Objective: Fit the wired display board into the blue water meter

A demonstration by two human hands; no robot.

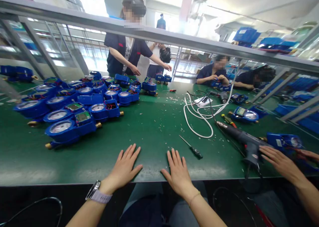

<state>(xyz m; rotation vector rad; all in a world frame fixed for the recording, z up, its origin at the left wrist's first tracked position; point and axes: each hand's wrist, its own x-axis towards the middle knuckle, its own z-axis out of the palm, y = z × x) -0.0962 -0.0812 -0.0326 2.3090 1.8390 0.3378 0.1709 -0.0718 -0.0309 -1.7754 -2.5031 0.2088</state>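
My left hand (126,165) lies flat near the front edge of the green table (149,130), fingers spread, with nothing in it. Beside it my right hand (177,170) rests the same way, palm down and open. Just beyond my right hand is a screwdriver (195,151) with a dark handle, its shaft pointing away to the left. Left of my left hand sits a blue water meter (62,129) with a round dial, a small display board and brass fittings. Several more such meters (98,109) crowd together behind it.
At the right a co-worker's hand (279,159) is by a black heat gun (245,140) and a blue meter (284,140). A white cable (196,130) loops near a power strip (203,101). A metal shelf rail (159,34) crosses overhead. Other people work across the table.
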